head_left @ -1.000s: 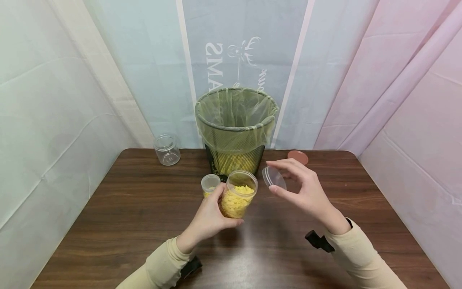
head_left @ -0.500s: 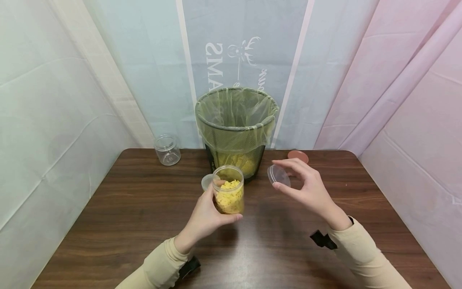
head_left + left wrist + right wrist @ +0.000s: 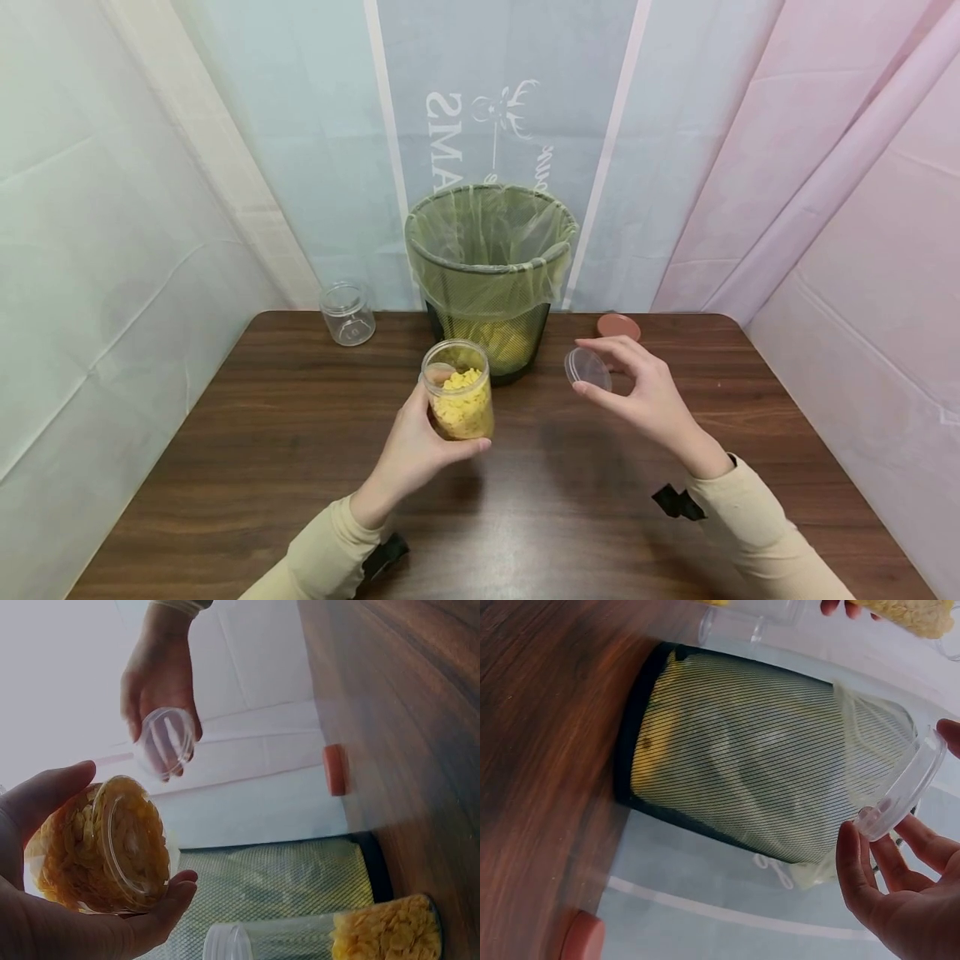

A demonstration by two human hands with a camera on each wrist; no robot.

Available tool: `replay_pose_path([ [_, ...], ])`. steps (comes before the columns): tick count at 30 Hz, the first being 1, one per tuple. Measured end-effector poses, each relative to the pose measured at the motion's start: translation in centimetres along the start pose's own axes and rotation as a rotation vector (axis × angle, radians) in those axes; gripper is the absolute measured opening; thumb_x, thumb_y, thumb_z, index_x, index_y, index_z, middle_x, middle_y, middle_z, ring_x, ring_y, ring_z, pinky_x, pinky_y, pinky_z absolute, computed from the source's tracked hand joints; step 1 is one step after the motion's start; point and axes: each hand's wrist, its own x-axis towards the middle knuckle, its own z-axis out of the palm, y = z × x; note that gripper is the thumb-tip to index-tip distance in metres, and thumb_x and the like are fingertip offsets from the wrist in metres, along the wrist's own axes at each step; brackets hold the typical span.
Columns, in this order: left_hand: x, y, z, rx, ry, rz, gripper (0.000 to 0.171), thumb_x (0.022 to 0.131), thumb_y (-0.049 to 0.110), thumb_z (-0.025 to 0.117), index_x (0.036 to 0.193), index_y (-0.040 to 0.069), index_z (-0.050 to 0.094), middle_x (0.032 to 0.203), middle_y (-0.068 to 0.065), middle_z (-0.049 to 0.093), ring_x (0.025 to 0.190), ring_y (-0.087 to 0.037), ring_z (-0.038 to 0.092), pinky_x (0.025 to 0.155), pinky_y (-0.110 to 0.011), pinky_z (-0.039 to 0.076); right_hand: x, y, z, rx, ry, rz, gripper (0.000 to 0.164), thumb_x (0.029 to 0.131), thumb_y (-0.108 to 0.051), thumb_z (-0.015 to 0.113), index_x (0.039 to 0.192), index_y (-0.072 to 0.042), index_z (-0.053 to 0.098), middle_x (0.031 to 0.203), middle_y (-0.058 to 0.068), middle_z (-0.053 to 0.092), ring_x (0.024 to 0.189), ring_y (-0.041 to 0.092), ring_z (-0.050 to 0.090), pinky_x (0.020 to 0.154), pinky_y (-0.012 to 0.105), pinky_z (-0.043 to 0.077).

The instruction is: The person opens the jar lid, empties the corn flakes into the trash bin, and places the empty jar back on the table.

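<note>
My left hand [image 3: 412, 450] grips a clear plastic jar [image 3: 463, 408] partly filled with yellow flakes, its mouth uncovered. The jar leans slightly and is held over the table in front of the bin. To its right, my right hand [image 3: 652, 404] pinches a clear round lid [image 3: 588, 370] on edge between thumb and fingers, apart from the jar. A second jar [image 3: 386, 930], lidded and with flakes at its bottom, stands on the table in the left wrist view. The held jar and left hand mostly hide it in the head view.
At the back middle stands a black mesh waste bin [image 3: 487, 304] lined with a yellowish bag, yellow contents low inside. An uncapped clear jar [image 3: 348, 318] is at the back left edge. A reddish-brown lid [image 3: 618, 327] lies at the back right. Fabric walls enclose the table [image 3: 247, 467].
The left hand has carried the flake jar leftward, and the jar tilts less to the right. The right hand has drifted slightly right with the lid, widening the gap between them.
</note>
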Motion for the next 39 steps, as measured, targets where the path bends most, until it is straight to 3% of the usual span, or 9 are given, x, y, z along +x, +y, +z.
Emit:
replay_pose_path([
  [8, 0.5, 0.2, -0.8, -0.046, 0.016, -0.010, 0.078, 0.057, 0.010, 0.089, 0.122, 0.016, 0.047, 0.116, 0.000, 0.060, 0.104, -0.013, 0.059, 0.091, -0.029, 0.049, -0.2, 1.0, 0.1, -0.022, 0.009, 0.047, 0.047, 0.074, -0.005, 0.079, 0.118, -0.006, 0.063, 0.109, 0.013, 0.064, 0.092, -0.005, 0.054, 0.079, 0.015, 0.050],
  [14, 0.8, 0.3, -1.4, -0.054, 0.034, -0.002, 0.077, 0.058, 0.011, 0.089, 0.123, 0.015, 0.048, 0.116, 0.000, 0.060, 0.105, -0.013, 0.059, 0.093, -0.029, 0.048, -0.3, 2.2, 0.2, -0.064, 0.016, 0.089, 0.047, 0.075, -0.007, 0.079, 0.119, -0.007, 0.063, 0.110, 0.012, 0.064, 0.092, -0.006, 0.054, 0.079, 0.029, 0.054],
  [25, 1.0, 0.8, -2.4, -0.020, 0.075, -0.018, 0.077, 0.059, 0.012, 0.089, 0.124, 0.017, 0.048, 0.115, 0.000, 0.060, 0.105, -0.012, 0.057, 0.095, -0.034, 0.045, -0.9, 7.9, 1.1, -0.075, 0.037, 0.131, 0.048, 0.076, -0.022, 0.079, 0.122, -0.022, 0.062, 0.112, 0.000, 0.063, 0.093, 0.016, 0.060, 0.079, 0.024, 0.052],
  [31, 1.3, 0.9, -3.0, -0.026, 0.095, -0.017, 0.077, 0.061, 0.011, 0.088, 0.126, 0.014, 0.047, 0.118, -0.002, 0.059, 0.107, -0.015, 0.057, 0.097, -0.039, 0.044, -1.0, 9.6, 1.2, -0.082, 0.034, 0.177, 0.050, 0.076, -0.029, 0.079, 0.122, -0.020, 0.062, 0.111, 0.002, 0.062, 0.092, 0.023, 0.062, 0.078, 0.023, 0.052],
  [36, 1.5, 0.9, -3.5, -0.038, 0.105, -0.010, 0.076, 0.062, 0.012, 0.088, 0.126, 0.015, 0.048, 0.117, -0.001, 0.060, 0.105, -0.013, 0.058, 0.095, -0.034, 0.046, -1.0, 10.8, 1.2, -0.099, 0.023, 0.227, 0.052, 0.077, -0.032, 0.079, 0.124, -0.020, 0.061, 0.112, 0.002, 0.061, 0.098, 0.021, 0.063, 0.080, 0.014, 0.048],
  [39, 1.6, 0.9, -3.6, -0.043, 0.111, -0.003, 0.076, 0.062, 0.011, 0.088, 0.126, 0.014, 0.048, 0.117, -0.002, 0.059, 0.105, -0.013, 0.058, 0.094, -0.031, 0.047, -1.1, 11.5, 1.1, -0.120, 0.013, 0.241, 0.052, 0.078, -0.034, 0.077, 0.125, -0.019, 0.060, 0.112, 0.003, 0.061, 0.098, 0.023, 0.063, 0.080, 0.017, 0.049],
])
